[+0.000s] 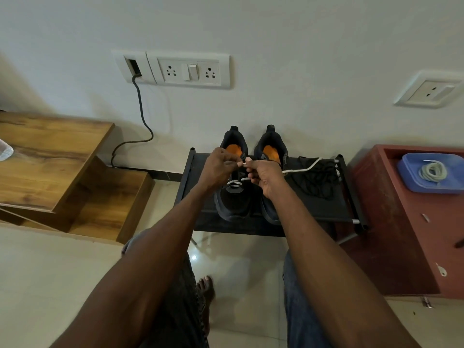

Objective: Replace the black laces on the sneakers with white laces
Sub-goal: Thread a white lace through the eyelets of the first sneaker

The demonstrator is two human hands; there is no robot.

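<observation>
Both hands [221,167] [263,175] above left sneaker [233,202], pinching white lace [301,169].

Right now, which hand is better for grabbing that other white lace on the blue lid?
The right hand, probably. The coiled white lace lies on the blue lid on the red cabinet, on the right side. The left hand would have to cross over.

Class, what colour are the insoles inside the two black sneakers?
Orange insoles, clearest in the head view.

Black rack [324,209] carries two black sneakers [234,204], loose black laces [317,179] right of them
</observation>
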